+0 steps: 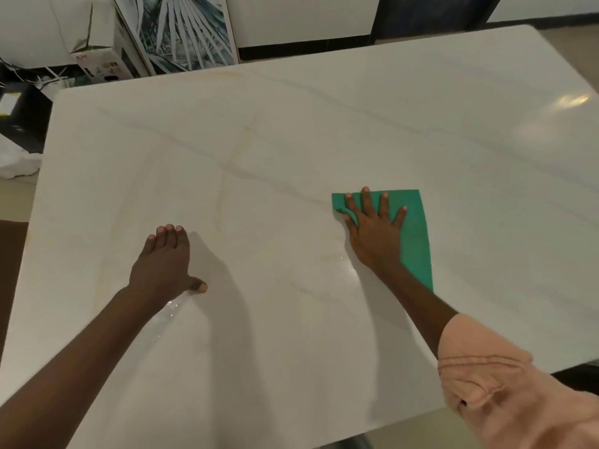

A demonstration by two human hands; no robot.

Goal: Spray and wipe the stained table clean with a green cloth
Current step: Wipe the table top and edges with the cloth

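Right hand (372,228) presses green cloth (415,234) on table (291,140).

Under your hands you have a glossy white marble-look tabletop (291,140), crossed by faint grey veins that run from the upper left of the frame toward the right, with pale yellowish-tan streaks near the centre (the clearest one is a vertical smear above the middle). The flat rectangular cloth (416,234) at centre right is a solid teal green with no print. Your short fabric sleeve (505,393) at lower right is plain peach-pink. At the top of the frame, a framed picture (181,30) shows white and blue-grey palm fronds.
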